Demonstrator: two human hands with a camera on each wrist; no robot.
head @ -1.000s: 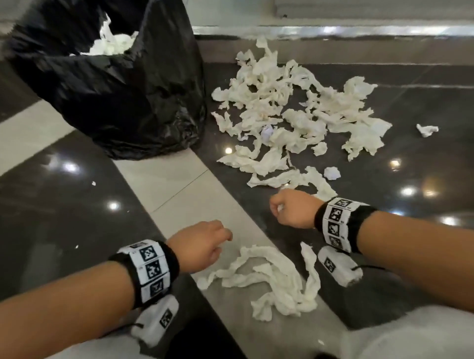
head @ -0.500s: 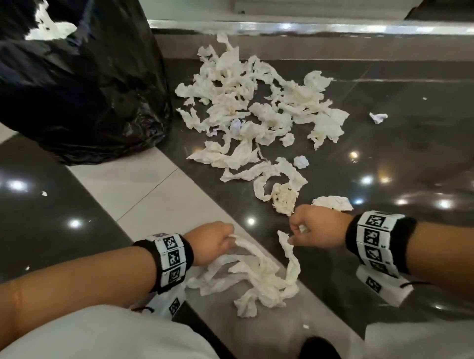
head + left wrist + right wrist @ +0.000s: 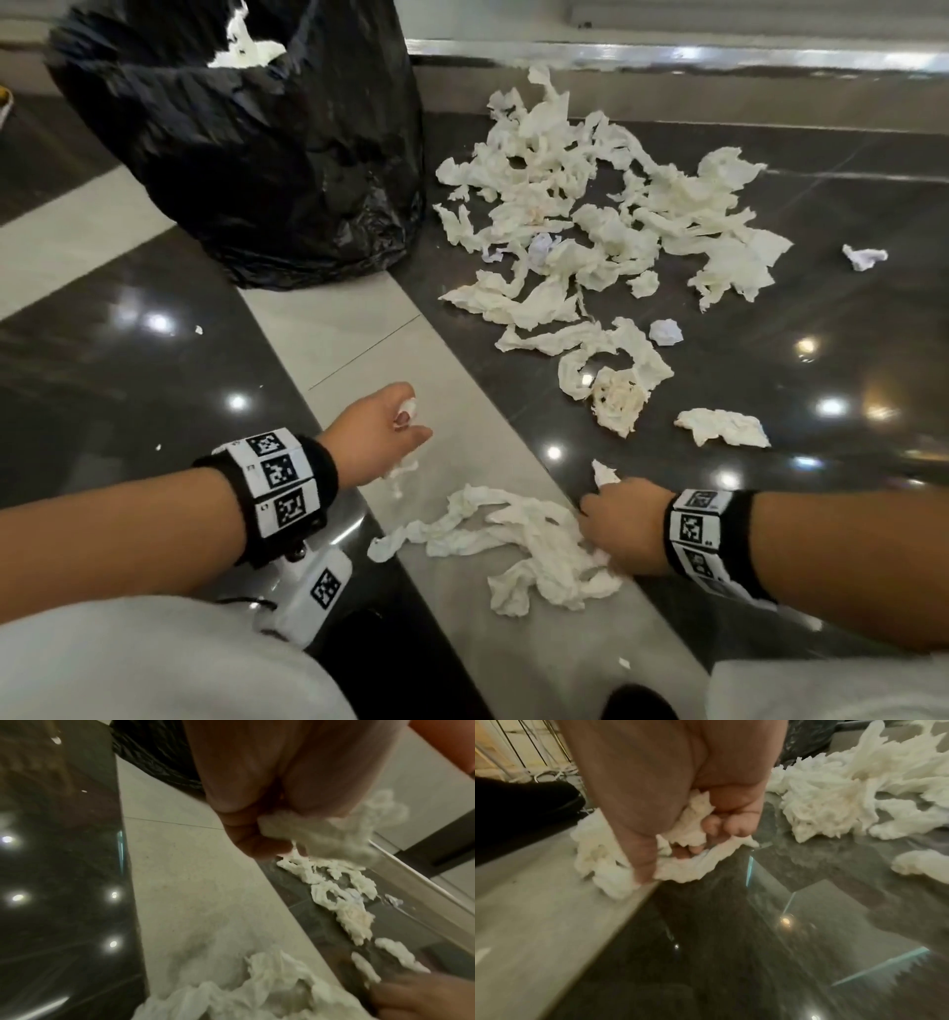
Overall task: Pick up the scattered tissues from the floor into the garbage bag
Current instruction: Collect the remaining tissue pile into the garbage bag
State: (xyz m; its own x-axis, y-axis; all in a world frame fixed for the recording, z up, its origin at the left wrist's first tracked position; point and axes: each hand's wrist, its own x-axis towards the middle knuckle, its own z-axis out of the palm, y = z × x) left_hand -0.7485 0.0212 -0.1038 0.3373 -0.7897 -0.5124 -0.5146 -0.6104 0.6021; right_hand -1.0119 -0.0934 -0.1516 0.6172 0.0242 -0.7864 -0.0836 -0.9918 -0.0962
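Note:
A black garbage bag stands at the back left, with white tissue showing in its mouth. Many crumpled white tissues lie spread on the dark floor to its right. A long twisted tissue lies near me on the pale floor strip. My left hand hovers above that strip and grips a small tissue wad in curled fingers. My right hand is down at the long tissue's right end, fingers curled round a bunch of tissue.
A metal threshold strip runs along the back edge. Single tissue scraps lie far right. My knees in white cloth fill the bottom corners. Glossy dark tiles lie to the left.
My left hand has lifted away from the long tissue, holding a small wad. My right hand has moved down and nearer, onto the tissue's right end. The head view has shifted right.

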